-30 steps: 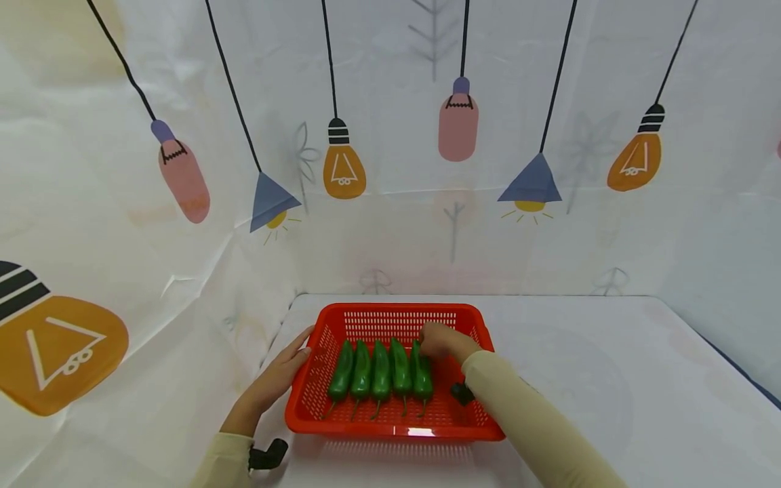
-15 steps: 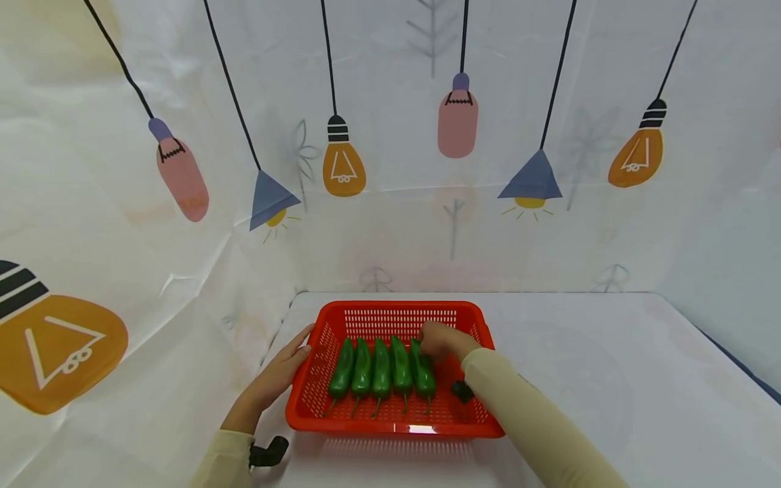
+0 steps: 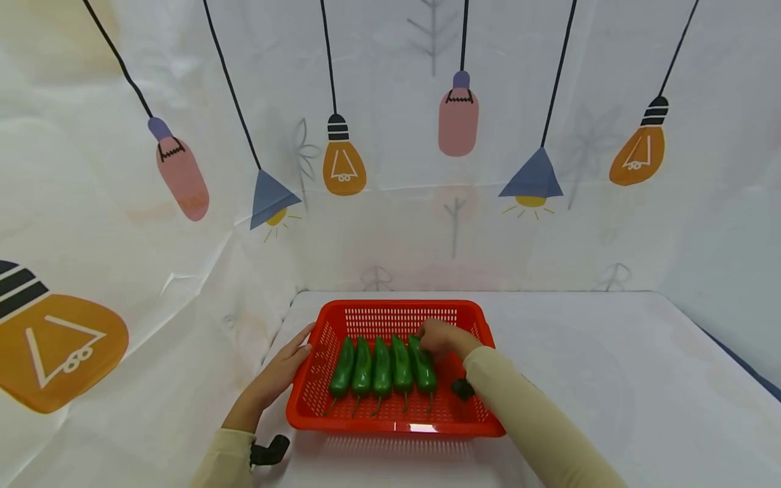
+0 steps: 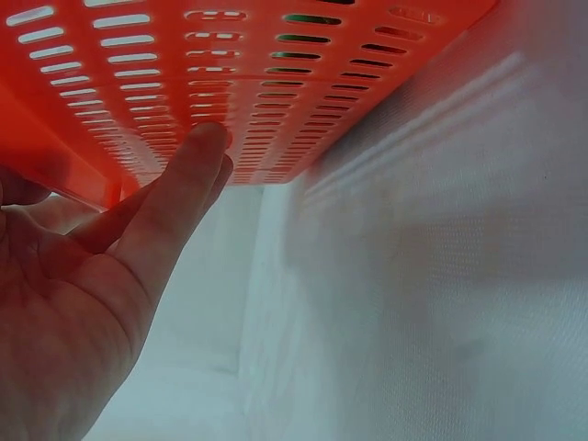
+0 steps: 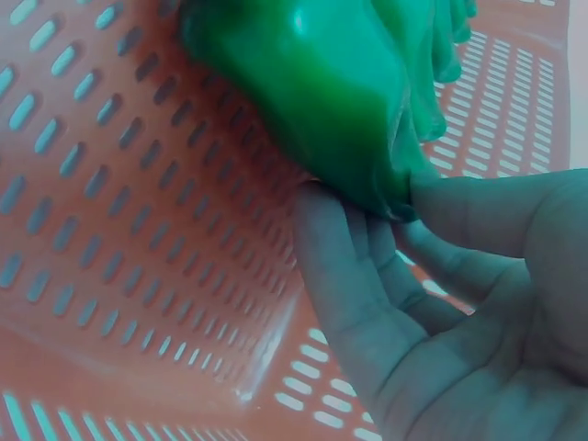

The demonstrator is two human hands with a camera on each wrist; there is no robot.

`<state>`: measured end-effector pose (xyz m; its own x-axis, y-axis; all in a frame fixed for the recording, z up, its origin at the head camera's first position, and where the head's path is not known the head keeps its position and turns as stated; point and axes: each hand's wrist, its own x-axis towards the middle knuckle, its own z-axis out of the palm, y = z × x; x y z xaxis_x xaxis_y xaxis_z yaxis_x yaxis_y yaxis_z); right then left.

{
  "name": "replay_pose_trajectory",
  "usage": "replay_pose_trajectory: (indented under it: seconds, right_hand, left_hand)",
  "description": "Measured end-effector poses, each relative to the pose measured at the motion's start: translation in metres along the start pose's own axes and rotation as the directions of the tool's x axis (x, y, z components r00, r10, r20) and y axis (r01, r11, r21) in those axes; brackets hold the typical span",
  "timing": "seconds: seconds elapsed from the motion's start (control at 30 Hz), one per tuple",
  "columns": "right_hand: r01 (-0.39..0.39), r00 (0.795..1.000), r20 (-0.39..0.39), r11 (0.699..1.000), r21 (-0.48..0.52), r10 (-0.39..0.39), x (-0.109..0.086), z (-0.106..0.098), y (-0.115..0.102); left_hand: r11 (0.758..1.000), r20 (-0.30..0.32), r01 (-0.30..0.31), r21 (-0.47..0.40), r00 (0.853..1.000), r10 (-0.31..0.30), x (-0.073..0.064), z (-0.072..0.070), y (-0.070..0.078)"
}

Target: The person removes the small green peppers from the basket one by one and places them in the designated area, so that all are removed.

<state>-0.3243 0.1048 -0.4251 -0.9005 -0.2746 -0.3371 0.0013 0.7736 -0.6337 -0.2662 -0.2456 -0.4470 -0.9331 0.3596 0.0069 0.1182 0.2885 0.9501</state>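
In the head view, a red plastic basket (image 3: pixel 390 427) with slotted walls holds several long green chili peppers (image 3: pixel 363 369) in a row, stems toward the front. My left hand (image 3: pixel 274 381) rests against the basket's left side, fingers rather straight; the left wrist view shows a fingertip touching the slotted outer wall. My right hand (image 3: pixel 444 339) reaches inside and pinches the far tip of the rightmost chili pepper (image 3: pixel 423 369). In the right wrist view, thumb and fingers (image 5: pixel 344 266) meet at that pepper's tip (image 5: pixel 400 197). It lies slightly slanted beside the others.
The basket stands on a white-covered table (image 3: pixel 586 379), near its left edge. Behind and to the left hangs a white sheet (image 3: pixel 390 230) printed with lamps and bulbs. A small black device (image 3: pixel 270 450) sits at the left wrist, another (image 3: pixel 464 389) at the right.
The near, stem end of the rightmost chili pepper has swung slightly right. My right hand keeps its pinch on the far tip, and my left hand stays at the basket's side.
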Motion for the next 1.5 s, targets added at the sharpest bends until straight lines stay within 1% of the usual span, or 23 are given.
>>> replay_pose_trajectory:
  seconds: [0.17, 0.33, 0.43, 0.57, 0.67, 0.8, 0.93, 1.07, 1.23, 1.5]
  right_hand:
    - [-0.013, 1.000, -0.024, 1.000, 0.020, 0.014, 0.002, -0.002, 0.001]
    - [-0.018, 0.999, -0.043, 0.998, 0.065, 0.021, 0.002, -0.004, 0.002]
    - [0.012, 0.999, -0.052, 0.999, 0.037, -0.010, 0.001, -0.006, 0.003]
    - [0.061, 0.996, -0.062, 0.997, -0.036, -0.063, -0.004, -0.012, 0.002]
    - [0.066, 0.996, -0.060, 0.998, 0.008, -0.065, -0.008, -0.017, 0.001]
    - [0.057, 0.997, -0.058, 0.989, 0.135, -0.049, -0.011, -0.021, 0.003]
    - [0.068, 0.996, -0.062, 0.978, 0.196, -0.057, -0.013, -0.024, 0.008]
    - [0.094, 0.995, -0.062, 0.974, 0.205, -0.083, -0.016, -0.026, 0.011]
    - [0.102, 0.994, -0.068, 0.967, 0.232, -0.089, -0.022, -0.029, 0.010]
    - [0.114, 0.992, -0.086, 0.970, 0.217, -0.097, -0.031, -0.036, 0.012]
  left_hand:
    - [1.000, -0.003, -0.002, 0.006, 1.000, 0.002, 0.000, 0.000, 0.001]
    - [1.000, -0.005, -0.003, 0.007, 1.000, 0.003, 0.000, 0.001, 0.002]
    - [1.000, 0.000, -0.003, 0.003, 1.000, 0.003, 0.000, 0.001, 0.001]
    - [1.000, 0.008, -0.006, -0.003, 1.000, 0.006, -0.001, 0.000, 0.000]
    - [1.000, 0.012, -0.010, -0.006, 1.000, 0.010, -0.001, 0.000, 0.000]
    - [1.000, 0.007, -0.009, -0.007, 1.000, 0.009, -0.001, 0.000, 0.001]
    - [1.000, -0.004, 0.000, -0.007, 1.000, 0.000, -0.001, 0.001, 0.001]
    - [1.000, -0.011, 0.006, -0.006, 1.000, -0.006, -0.001, 0.001, 0.002]
    - [1.000, -0.013, 0.005, -0.013, 1.000, -0.006, -0.001, 0.001, 0.001]
    - [1.000, 0.003, -0.003, -0.018, 1.000, 0.003, 0.000, 0.000, 0.000]
